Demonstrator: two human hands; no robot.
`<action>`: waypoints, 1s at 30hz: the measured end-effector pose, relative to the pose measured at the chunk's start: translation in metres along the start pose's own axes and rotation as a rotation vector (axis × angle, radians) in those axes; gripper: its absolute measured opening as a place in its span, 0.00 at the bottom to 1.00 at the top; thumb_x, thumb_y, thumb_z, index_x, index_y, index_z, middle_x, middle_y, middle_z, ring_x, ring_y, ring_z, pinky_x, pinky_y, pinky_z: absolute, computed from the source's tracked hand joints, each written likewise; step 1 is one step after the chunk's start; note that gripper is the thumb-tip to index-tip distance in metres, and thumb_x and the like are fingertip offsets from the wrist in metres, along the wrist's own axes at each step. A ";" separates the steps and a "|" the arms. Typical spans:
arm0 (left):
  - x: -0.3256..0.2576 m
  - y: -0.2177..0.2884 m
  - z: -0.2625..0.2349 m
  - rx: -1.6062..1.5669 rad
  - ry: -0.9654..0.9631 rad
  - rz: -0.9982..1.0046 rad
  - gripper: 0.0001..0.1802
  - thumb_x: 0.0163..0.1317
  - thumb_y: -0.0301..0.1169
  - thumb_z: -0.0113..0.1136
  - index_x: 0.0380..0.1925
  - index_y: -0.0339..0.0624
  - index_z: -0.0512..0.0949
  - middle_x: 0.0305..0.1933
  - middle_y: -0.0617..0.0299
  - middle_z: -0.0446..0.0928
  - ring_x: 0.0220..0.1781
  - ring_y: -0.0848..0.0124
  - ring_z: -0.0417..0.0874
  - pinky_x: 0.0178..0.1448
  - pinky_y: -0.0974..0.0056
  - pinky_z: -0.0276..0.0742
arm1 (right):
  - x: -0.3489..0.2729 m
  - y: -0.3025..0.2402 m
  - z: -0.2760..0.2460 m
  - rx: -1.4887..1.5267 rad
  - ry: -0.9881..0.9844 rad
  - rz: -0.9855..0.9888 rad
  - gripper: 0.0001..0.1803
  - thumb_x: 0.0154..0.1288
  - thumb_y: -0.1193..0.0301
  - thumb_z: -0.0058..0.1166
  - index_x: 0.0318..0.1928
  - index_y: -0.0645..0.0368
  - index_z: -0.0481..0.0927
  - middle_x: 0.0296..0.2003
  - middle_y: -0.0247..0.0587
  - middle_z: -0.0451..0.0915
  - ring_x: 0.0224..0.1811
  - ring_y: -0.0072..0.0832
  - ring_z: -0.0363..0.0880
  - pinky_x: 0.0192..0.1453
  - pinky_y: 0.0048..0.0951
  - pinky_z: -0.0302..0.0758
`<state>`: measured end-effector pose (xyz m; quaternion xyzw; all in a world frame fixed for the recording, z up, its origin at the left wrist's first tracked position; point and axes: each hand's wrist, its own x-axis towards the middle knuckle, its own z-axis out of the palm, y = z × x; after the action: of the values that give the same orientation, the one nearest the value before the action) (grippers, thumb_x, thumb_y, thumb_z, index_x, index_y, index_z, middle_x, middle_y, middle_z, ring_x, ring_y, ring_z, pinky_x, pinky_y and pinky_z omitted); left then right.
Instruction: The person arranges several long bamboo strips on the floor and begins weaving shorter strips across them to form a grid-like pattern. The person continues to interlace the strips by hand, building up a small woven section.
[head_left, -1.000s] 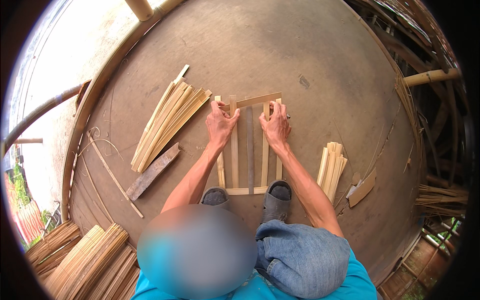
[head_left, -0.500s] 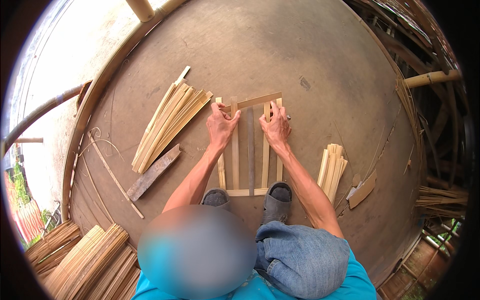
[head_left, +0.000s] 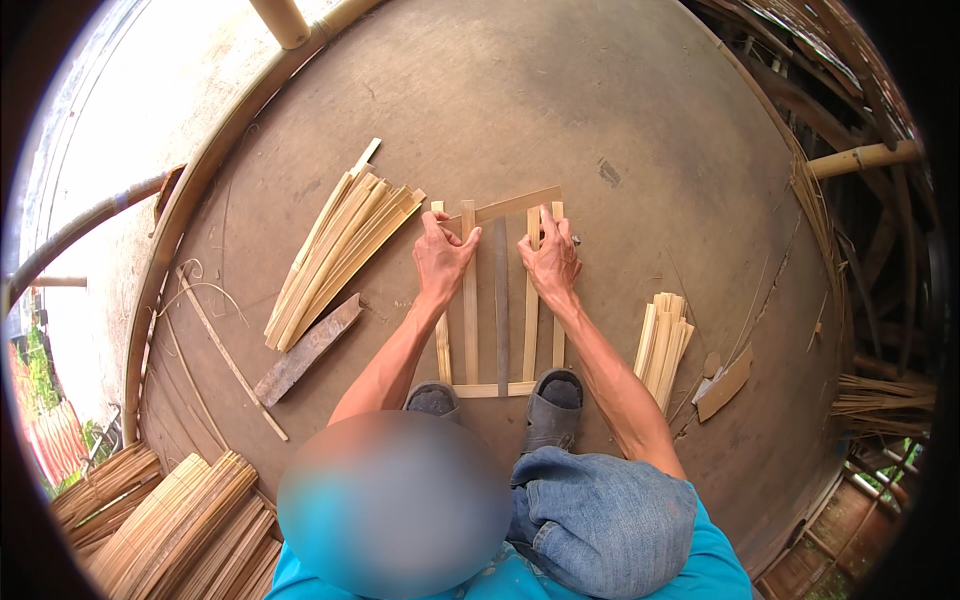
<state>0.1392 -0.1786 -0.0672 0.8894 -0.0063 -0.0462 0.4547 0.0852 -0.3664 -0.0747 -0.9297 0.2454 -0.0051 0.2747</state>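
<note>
A flat crosswise bamboo strip (head_left: 522,203) slants over the far ends of several upright bamboo strips (head_left: 470,300). My left hand (head_left: 443,262) is closed at the crosswise strip's left end, thumb and fingers pinching it beside the left uprights. Just below that strip's right part, my right hand (head_left: 550,262) has its fingers closed round an upright strip (head_left: 532,320). A dark grey strip (head_left: 502,310) stands in the middle of the row. Near my feet, another crosswise strip (head_left: 485,391) joins the near ends. My fingers partly hide the crossings.
A fanned bundle of bamboo strips (head_left: 340,255) lies on the left, beside a dark worn wooden piece (head_left: 308,350). On the right are a smaller bundle (head_left: 660,345) and a brown scrap (head_left: 725,385). More slats (head_left: 170,520) lie at the lower left. My sandalled feet (head_left: 553,410) flank the near strip.
Both hands keep nearly the same place and hold. The view shifts slightly; the strips show almost no movement.
</note>
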 end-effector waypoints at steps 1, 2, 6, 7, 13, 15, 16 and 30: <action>0.000 0.000 0.000 -0.005 -0.001 0.002 0.33 0.61 0.44 0.80 0.53 0.35 0.72 0.23 0.61 0.82 0.26 0.67 0.85 0.35 0.59 0.80 | 0.000 0.001 0.001 -0.012 0.019 -0.003 0.39 0.64 0.64 0.63 0.77 0.50 0.72 0.51 0.41 0.78 0.46 0.39 0.85 0.48 0.47 0.84; 0.000 0.001 0.000 0.000 -0.003 -0.003 0.33 0.61 0.44 0.80 0.53 0.35 0.73 0.23 0.61 0.82 0.26 0.67 0.85 0.35 0.59 0.80 | 0.000 0.001 0.001 -0.018 0.025 -0.007 0.39 0.64 0.64 0.63 0.77 0.49 0.72 0.51 0.41 0.78 0.46 0.39 0.85 0.49 0.47 0.84; 0.001 -0.001 0.001 0.011 0.009 0.005 0.33 0.61 0.44 0.80 0.53 0.36 0.73 0.23 0.61 0.82 0.26 0.67 0.85 0.35 0.59 0.80 | 0.000 0.000 0.001 -0.025 0.027 -0.016 0.40 0.64 0.64 0.63 0.77 0.48 0.71 0.51 0.41 0.78 0.47 0.40 0.86 0.49 0.47 0.85; 0.002 -0.002 0.002 0.012 0.017 0.014 0.32 0.60 0.44 0.80 0.53 0.36 0.73 0.23 0.61 0.82 0.25 0.67 0.85 0.35 0.59 0.80 | 0.000 0.000 0.001 -0.022 0.022 -0.016 0.40 0.64 0.64 0.63 0.77 0.47 0.71 0.51 0.41 0.78 0.48 0.40 0.86 0.50 0.47 0.85; 0.001 0.001 0.002 -0.001 -0.004 -0.007 0.32 0.60 0.44 0.81 0.53 0.36 0.74 0.23 0.62 0.82 0.25 0.67 0.85 0.34 0.59 0.80 | 0.001 -0.002 -0.007 0.076 -0.042 0.030 0.37 0.63 0.65 0.61 0.74 0.47 0.71 0.55 0.44 0.76 0.54 0.46 0.84 0.51 0.54 0.85; 0.002 -0.001 0.002 0.013 0.003 0.000 0.32 0.60 0.44 0.81 0.53 0.36 0.74 0.23 0.61 0.82 0.24 0.67 0.85 0.34 0.60 0.80 | 0.001 -0.005 -0.009 0.088 -0.042 0.022 0.35 0.62 0.66 0.61 0.72 0.48 0.71 0.55 0.44 0.76 0.53 0.46 0.84 0.52 0.55 0.85; 0.002 -0.002 0.002 0.020 0.007 0.003 0.32 0.60 0.44 0.81 0.53 0.36 0.74 0.23 0.61 0.82 0.24 0.67 0.85 0.34 0.60 0.80 | 0.001 -0.006 -0.011 0.094 -0.042 0.018 0.35 0.62 0.66 0.61 0.71 0.48 0.71 0.55 0.43 0.76 0.53 0.46 0.84 0.52 0.55 0.84; 0.005 0.000 0.003 0.054 0.002 -0.024 0.32 0.60 0.44 0.81 0.52 0.35 0.76 0.22 0.60 0.82 0.24 0.66 0.86 0.33 0.59 0.82 | 0.003 -0.006 -0.012 0.200 -0.042 0.024 0.35 0.59 0.68 0.61 0.69 0.50 0.72 0.46 0.41 0.82 0.52 0.45 0.83 0.57 0.53 0.80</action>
<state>0.1439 -0.1809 -0.0692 0.9014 0.0033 -0.0505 0.4300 0.0889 -0.3697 -0.0621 -0.8945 0.2491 -0.0069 0.3711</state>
